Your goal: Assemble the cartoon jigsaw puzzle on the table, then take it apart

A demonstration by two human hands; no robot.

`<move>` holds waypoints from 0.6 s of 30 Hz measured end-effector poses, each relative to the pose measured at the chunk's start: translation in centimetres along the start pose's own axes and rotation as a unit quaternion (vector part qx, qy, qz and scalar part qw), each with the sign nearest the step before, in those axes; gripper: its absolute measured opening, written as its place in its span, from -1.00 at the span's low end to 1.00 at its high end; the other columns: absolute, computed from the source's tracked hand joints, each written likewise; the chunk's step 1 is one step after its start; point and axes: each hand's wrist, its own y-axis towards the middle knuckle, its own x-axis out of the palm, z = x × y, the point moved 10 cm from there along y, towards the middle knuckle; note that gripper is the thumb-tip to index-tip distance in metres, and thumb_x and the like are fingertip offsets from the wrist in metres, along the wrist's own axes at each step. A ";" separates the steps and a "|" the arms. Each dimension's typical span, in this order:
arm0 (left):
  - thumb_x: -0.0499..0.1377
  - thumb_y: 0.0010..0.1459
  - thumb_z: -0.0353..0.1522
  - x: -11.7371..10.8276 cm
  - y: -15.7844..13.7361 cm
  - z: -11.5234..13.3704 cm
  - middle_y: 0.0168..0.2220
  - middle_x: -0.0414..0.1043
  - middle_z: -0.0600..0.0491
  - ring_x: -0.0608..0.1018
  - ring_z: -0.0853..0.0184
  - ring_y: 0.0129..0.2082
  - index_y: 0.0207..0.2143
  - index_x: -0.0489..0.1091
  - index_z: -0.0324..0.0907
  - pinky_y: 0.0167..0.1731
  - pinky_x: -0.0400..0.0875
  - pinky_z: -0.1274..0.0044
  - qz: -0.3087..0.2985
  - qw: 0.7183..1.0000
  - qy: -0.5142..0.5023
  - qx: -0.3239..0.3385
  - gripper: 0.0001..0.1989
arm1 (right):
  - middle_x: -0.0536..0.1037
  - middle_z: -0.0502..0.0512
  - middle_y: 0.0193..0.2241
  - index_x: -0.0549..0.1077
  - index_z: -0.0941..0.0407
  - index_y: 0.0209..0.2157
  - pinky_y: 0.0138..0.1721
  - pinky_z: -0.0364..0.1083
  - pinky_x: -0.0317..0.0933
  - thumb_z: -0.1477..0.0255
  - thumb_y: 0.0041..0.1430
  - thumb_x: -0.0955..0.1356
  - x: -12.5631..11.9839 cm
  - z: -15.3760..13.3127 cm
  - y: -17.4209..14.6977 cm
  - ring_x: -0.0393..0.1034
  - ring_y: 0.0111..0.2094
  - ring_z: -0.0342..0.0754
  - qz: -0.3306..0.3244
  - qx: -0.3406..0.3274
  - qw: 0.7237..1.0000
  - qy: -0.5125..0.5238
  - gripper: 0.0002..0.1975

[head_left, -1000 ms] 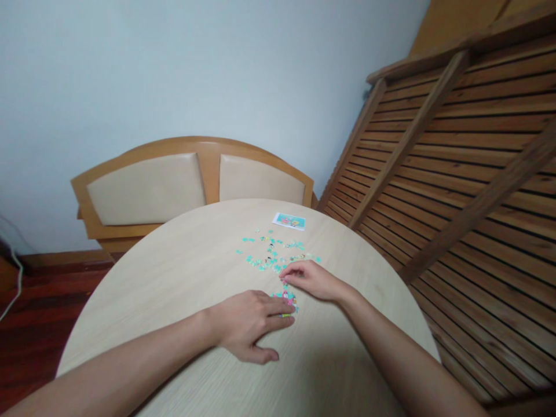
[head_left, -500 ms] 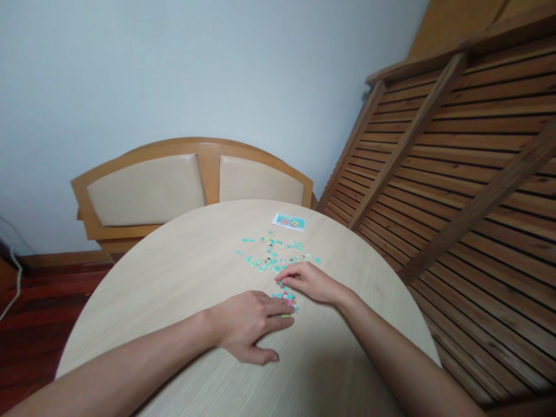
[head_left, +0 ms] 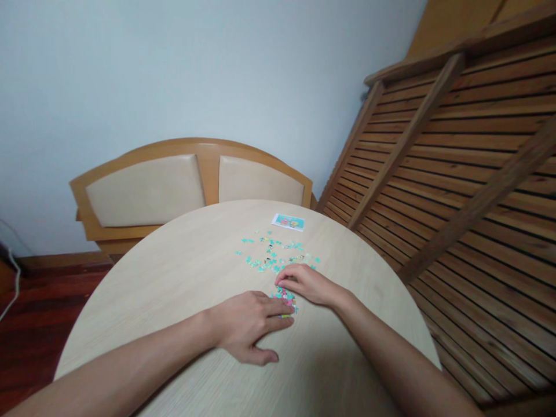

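The left hand lies spread on the puzzle patch; beyond it, the right hand curls nearly closed, grip unclear from here.

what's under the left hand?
The left hand lies over a puzzle-piece cluster; pink, teal and yellow show around its fingers. What the hand covers can't be seen.

Mostly turquoise pieces, pink patch — perhaps yellow too, beige table
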 end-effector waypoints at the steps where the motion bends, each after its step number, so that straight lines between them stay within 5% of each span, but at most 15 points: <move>1: 0.17 0.19 -0.05 0.0 0.0 0.0 0.25 0.28 -0.24 0.45 -0.02 0.16 0.24 0.26 -0.26 0.11 0.37 0.23 0.000 1.000 -0.001 -0.001 -0.32 | 0.63 0.09 -0.28 0.60 0.12 -0.24 -0.17 -0.13 0.27 0.24 0.35 0.31 0.0 0.0 0.0 0.49 -0.22 -0.05 0.002 -0.005 1.000 -0.007 -0.71; 18: 0.18 0.18 -0.06 0.0 0.0 0.0 0.24 0.30 -0.24 0.46 -0.02 0.15 0.23 0.27 -0.25 0.11 0.38 0.22 0.010 1.000 -0.004 0.002 -0.33 | 0.64 0.09 -0.29 0.60 0.10 -0.23 -0.16 -0.11 0.28 0.27 0.34 0.32 0.3 0.0 0.1 0.49 -0.22 -0.04 -0.002 -0.008 1.000 -0.028 -0.75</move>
